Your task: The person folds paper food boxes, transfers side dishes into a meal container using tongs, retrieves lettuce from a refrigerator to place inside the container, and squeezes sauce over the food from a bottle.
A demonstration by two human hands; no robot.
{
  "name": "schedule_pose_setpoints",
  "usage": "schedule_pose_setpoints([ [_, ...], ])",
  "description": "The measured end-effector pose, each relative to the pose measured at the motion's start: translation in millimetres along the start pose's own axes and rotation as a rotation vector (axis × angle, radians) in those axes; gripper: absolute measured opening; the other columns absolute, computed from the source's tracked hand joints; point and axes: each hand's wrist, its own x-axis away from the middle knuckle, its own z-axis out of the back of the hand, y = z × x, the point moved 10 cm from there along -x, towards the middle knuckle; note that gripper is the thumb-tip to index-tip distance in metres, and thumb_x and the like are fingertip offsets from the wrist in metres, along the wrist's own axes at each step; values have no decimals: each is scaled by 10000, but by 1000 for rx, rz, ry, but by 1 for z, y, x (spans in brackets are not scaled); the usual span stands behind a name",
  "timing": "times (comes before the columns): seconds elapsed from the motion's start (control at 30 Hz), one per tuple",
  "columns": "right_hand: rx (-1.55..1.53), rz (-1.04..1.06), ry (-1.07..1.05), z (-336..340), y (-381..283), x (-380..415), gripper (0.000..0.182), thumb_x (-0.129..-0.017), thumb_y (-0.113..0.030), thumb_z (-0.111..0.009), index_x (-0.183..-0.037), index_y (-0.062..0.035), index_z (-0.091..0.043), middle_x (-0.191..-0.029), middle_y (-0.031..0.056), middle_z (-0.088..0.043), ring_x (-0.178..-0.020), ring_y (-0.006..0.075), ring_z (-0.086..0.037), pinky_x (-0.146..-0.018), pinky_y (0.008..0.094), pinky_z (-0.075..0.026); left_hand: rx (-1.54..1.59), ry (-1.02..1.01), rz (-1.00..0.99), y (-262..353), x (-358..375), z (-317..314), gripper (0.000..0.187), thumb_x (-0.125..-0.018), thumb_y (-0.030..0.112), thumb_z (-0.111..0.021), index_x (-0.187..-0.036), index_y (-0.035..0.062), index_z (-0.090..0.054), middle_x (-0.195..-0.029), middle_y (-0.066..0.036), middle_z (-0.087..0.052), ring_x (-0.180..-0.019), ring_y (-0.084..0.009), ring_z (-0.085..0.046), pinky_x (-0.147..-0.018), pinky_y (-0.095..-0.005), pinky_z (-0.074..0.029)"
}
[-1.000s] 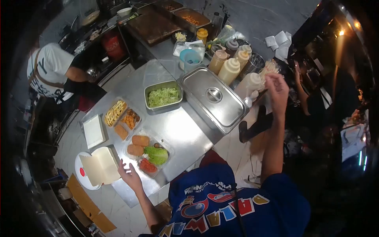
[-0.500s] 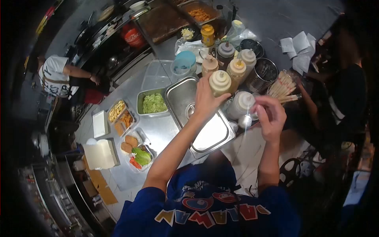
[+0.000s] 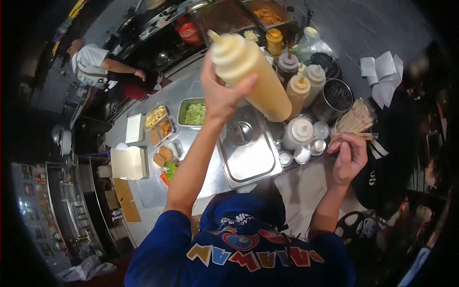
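Observation:
My left hand (image 3: 221, 95) is wrapped round a squeeze bottle (image 3: 265, 81) of pale yellow sauce. It is lifted and tilted, with its nozzle pointing up and left. My right hand (image 3: 350, 160) is in the air with loosely bent fingers and the thumb apart, holding nothing. Nearest to it are a bundle of paper-wrapped sticks (image 3: 356, 118) and a small white-topped shaker (image 3: 317, 147). A white-capped squeeze bottle (image 3: 298, 132) stands left of that hand. Behind it are an orange-tinted squeeze bottle (image 3: 297, 94) and a clear one (image 3: 315, 79).
A steel pan with a lid (image 3: 251, 158) lies before me. Left of it are a tray of shredded greens (image 3: 195, 114), a container with buns (image 3: 165, 154) and lettuce, and an open takeaway box (image 3: 130, 162). A person (image 3: 91, 67) in a white shirt is at far left.
My left hand has raised the pale yellow squeeze bottle out of the group and tilted it up and left. My right hand has moved right, away from the white-capped bottle.

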Motion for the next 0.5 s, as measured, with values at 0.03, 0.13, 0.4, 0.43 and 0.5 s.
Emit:
schedule_pose_setpoints([
  [0.03,-22,-5,-12,-7,-5,-4,150,-942,12,-532,-1071,51,-596,-852,121,-615,-726,139,-589,-684,269,-491,97,34,-5,14,-9,10,707,-723,187,-850,-1311,-2,-508,-1176,-103,-647,-1066,-200,-653,-939,-351,-535],
  [0.13,-146,13,-88,-30,-9,-3,154,-946,-13,-530,-1071,50,-593,-833,118,-608,-722,151,-587,-678,287,-489,323,-35,8,56,-28,33,651,-750,192,-813,-1292,-21,-523,-1122,-118,-668,-1002,-207,-677,-914,-358,-552],
  [0.4,-641,-860,-1192,-244,22,182,710,-865,-573,-695,-1278,-4,-594,-1246,238,-630,-1127,322,-638,-945,417,-520,-333,-135,-627,146,80,58,956,-465,357,-950,-1252,-2,-543,-1173,-183,-618,-1063,-382,-639,-935,-432,-516],
  [0.43,-841,-930,-1039,-266,25,203,902,-800,-689,-662,-1374,-12,-501,-1310,249,-581,-1189,365,-591,-1004,474,-482,-367,-150,-590,144,102,67,935,-503,343,-940,-1274,15,-525,-1201,-177,-609,-1075,-372,-632,-934,-461,-508],
  [0.5,-1132,-1047,-745,-306,24,243,1070,-750,-793,-618,-1470,-29,-408,-1382,250,-526,-1257,401,-539,-1070,531,-438,-319,-93,-520,149,143,96,893,-555,315,-924,-1295,28,-513,-1211,-165,-611,-1092,-366,-624,-959,-495,-492],
])
